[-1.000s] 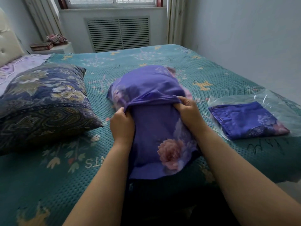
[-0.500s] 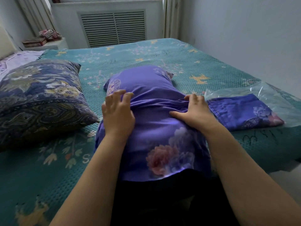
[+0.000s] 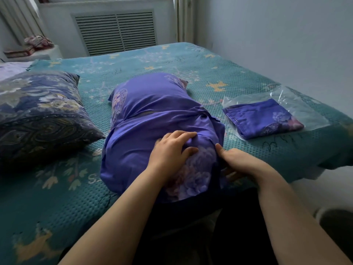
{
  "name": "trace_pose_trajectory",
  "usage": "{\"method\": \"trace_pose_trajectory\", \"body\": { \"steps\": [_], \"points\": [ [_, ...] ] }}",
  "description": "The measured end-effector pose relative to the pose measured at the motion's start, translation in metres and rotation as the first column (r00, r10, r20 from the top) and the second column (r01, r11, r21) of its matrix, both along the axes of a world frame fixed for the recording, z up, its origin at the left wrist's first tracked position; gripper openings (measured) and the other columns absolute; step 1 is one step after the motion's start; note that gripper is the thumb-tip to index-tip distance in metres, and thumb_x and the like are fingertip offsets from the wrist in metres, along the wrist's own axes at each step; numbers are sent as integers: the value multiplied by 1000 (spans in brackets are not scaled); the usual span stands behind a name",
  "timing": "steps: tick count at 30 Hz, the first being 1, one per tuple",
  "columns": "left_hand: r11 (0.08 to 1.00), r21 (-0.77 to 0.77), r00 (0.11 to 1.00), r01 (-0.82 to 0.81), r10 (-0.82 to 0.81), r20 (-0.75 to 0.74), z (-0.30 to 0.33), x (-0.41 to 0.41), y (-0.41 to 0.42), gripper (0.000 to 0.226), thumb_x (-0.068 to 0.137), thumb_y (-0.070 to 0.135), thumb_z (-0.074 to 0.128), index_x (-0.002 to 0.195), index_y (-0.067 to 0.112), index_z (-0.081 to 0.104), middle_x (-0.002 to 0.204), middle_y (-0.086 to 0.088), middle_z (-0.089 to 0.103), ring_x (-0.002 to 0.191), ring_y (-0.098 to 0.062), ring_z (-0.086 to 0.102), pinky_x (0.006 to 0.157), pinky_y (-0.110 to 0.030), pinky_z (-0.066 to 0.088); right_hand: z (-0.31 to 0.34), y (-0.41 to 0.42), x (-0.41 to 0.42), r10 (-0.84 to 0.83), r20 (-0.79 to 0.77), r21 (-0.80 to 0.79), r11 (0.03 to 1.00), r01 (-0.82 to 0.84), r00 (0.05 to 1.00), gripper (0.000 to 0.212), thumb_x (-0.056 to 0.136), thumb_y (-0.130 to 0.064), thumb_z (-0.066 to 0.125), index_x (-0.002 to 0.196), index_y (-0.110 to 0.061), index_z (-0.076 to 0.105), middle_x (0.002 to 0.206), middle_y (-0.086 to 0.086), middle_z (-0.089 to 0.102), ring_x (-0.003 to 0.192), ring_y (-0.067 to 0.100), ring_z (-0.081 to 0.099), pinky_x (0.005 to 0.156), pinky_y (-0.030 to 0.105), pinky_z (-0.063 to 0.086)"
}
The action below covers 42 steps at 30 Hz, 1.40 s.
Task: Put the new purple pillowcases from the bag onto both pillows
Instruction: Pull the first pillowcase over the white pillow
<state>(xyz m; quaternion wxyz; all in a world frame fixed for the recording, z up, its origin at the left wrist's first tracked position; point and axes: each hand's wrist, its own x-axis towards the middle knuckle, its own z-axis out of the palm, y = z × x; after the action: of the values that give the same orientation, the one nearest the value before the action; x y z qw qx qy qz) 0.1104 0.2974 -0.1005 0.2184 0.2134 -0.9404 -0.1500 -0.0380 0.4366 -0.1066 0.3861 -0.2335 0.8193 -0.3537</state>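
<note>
A pillow in a purple flowered pillowcase [image 3: 152, 119] lies lengthwise on the bed in front of me, its near end hanging over the bed edge. My left hand [image 3: 172, 150] presses flat on top of the near end, fingers spread. My right hand [image 3: 240, 161] is at the pillow's right side, thumb up against the fabric, its fingers tucked down out of sight. A second pillow [image 3: 42, 115] in a dark blue patterned case lies at the left. A folded purple pillowcase [image 3: 261, 119] sits on a clear plastic bag [image 3: 303, 113] at the right.
The bed has a teal patterned cover [image 3: 210, 69]. A wall runs along the bed's right side. Beyond the bed is a radiator grille [image 3: 116, 31], with a low ledge holding books [image 3: 28, 48] at far left. My dark-clothed legs press against the bed edge.
Both hands let go of the pillowcase hem and slid toward me along the pillow. The left hand moved rightward onto the near end; the right dropped to the pillow's side.
</note>
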Motion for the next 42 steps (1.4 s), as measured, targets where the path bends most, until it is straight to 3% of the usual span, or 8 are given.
{"method": "trace_pose_trajectory", "body": {
  "steps": [5,10,16,23,28,37,40,42],
  "points": [
    [998,-63,989,23,-32,-146,-6,-5,12,41,88,39,52,127,31,57,128,14,59,116,-13,55,97,-35,41,-8,6,14,-152,382,-340,894,292,912,14,90,-18,61,80,-8,62,59,2,65,47,10,62,50,25,57],
    [996,-74,989,45,-55,-141,-12,-13,23,47,85,53,43,124,32,60,125,14,61,112,-12,57,94,-31,41,-15,4,25,-172,350,-197,947,252,921,24,97,-28,52,83,-8,57,71,9,60,62,21,60,54,34,56],
    [996,-81,977,-26,8,-214,-12,-16,24,41,86,51,47,119,31,63,122,13,63,110,-12,58,93,-33,43,-22,-7,34,-315,389,-332,829,451,866,27,96,-19,53,72,-8,58,63,9,62,57,21,59,57,29,50],
    [977,-211,969,-40,-14,-245,-20,-22,30,33,84,47,55,101,25,73,112,8,68,113,-16,58,99,-33,37,-28,24,37,-529,-60,-537,732,419,847,40,99,-24,45,72,4,53,65,7,50,64,17,42,61,29,33],
    [942,-325,978,-85,16,-210,-28,-26,43,21,83,41,60,88,27,74,95,11,68,94,-19,58,85,-33,40,-23,34,39,-435,-407,-428,868,253,803,30,100,-25,41,74,-11,46,73,7,54,70,22,46,65,33,33],
    [974,-219,998,-60,52,-43,-28,-31,40,36,83,47,45,75,25,73,72,8,69,73,-20,62,65,-29,48,-27,22,45,-607,38,-707,545,451,794,40,97,-15,50,58,-15,43,54,-7,40,51,5,31,55,29,28],
    [994,-100,998,-55,54,-9,-23,-27,38,36,89,40,42,75,16,66,78,-3,70,77,-29,59,62,-33,40,-28,12,53,-304,547,-710,326,624,780,34,96,-10,50,63,-15,58,63,2,55,62,12,49,62,28,43],
    [996,39,996,-81,80,44,-18,-25,30,32,91,35,46,69,12,55,78,-10,66,76,-33,55,59,-35,35,-26,7,56,-166,521,-742,397,540,837,26,95,-7,49,75,-14,63,74,5,64,68,13,58,69,25,49]
  ]
}}
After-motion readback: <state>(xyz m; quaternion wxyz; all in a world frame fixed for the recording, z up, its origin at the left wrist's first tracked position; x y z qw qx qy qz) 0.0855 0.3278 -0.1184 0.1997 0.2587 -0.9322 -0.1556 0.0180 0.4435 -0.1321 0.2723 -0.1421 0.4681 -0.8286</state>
